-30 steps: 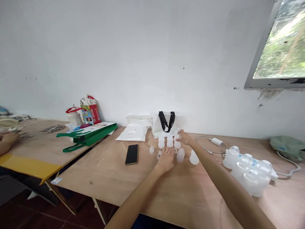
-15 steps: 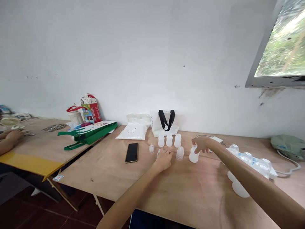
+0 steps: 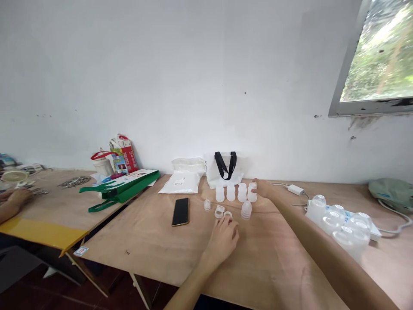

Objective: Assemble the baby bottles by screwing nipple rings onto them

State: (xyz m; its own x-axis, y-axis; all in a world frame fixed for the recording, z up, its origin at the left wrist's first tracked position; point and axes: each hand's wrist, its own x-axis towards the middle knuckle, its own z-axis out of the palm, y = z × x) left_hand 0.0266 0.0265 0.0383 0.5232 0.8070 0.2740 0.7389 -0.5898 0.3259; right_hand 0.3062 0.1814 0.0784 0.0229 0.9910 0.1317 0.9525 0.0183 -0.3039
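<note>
My right hand (image 3: 260,188) is closed on a translucent white bottle (image 3: 252,195), upright at the right end of a row of similar bottles (image 3: 230,193). Nearer to me, my left hand (image 3: 223,237) has its fingers curled, with the fingertips on a white plastic ring (image 3: 227,214). Another white ring-shaped piece (image 3: 219,211) lies just left of it. To the right of these rings stands a stack of clear domed caps (image 3: 246,210). A smaller clear ribbed stack (image 3: 207,205) stands on the left.
Left of the rings lies a phone (image 3: 180,212). Behind are a white plastic package (image 3: 181,182) and a white bag with black handles (image 3: 210,172). Several clear-topped bottles (image 3: 346,237) stand by a power strip at right. A green bag (image 3: 129,189) and another person's hand (image 3: 20,196) are at left.
My right hand has moved back and left with the bottle, bringing it to the end of the row. My left hand has drawn slightly toward me, uncovering the white rings.
</note>
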